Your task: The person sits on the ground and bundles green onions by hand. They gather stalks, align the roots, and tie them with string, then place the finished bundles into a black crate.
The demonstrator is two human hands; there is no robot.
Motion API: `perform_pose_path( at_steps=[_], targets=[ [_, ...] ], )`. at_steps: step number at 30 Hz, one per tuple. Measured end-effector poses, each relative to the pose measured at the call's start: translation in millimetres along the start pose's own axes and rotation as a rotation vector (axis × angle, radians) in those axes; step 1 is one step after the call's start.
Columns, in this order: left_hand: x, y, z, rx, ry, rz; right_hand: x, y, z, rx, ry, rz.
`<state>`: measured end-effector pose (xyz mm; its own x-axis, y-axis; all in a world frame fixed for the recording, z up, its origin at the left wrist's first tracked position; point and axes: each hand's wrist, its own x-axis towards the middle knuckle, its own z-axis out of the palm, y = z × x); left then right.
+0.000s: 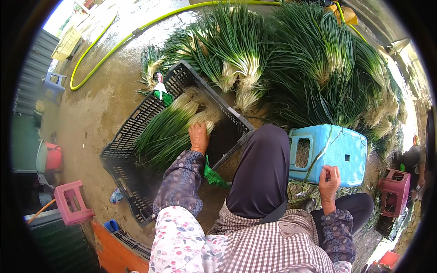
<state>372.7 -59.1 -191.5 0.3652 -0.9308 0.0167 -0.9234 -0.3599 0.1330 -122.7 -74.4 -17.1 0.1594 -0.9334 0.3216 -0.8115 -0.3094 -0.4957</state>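
Note:
My left hand (pixel 199 137) reaches into a black plastic crate (pixel 136 124) and rests on the white root end of a bunch of green onions (pixel 164 133); whether its fingers grip the stalks is unclear. The bunches lie on their side, with roots toward the crate's upper right part and green leaves toward the lower left. My right hand (pixel 329 177) is at the near edge of an upturned light-blue plastic stool (pixel 344 153), its fingers curled. Loose leaf strands lie across the stool; whether the fingers pinch one cannot be made out.
Large piles of green onions (pixel 307 44) lie beyond the crate and stool. A yellow hose (pixel 102 65) curves over the wet floor. Pink stools (pixel 73 203) stand at both sides. Green plastic tape (pixel 213 174) hangs by the crate's near side. An orange board (pixel 116 249) is at lower left.

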Motion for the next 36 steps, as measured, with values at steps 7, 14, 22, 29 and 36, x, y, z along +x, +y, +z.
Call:
perform_pose_path(
  at_steps=[7,14,22,29,36],
  targets=[
    [-31,-7,-25,-0.062,0.026,0.058,0,3,4,-0.001,0.032,-0.016],
    [-41,-30,-21,-0.104,0.046,0.135,0,3,6,-0.006,0.033,0.001],
    [3,-33,-4,0.020,0.094,0.047,1,4,6,-0.031,0.025,-0.008],
    [4,-27,1,0.017,0.081,0.096,-5,4,3,-0.050,0.031,-0.006],
    [8,-10,4,0.066,-0.032,-0.025,2,0,1,-0.061,0.046,-0.008]
  ],
)
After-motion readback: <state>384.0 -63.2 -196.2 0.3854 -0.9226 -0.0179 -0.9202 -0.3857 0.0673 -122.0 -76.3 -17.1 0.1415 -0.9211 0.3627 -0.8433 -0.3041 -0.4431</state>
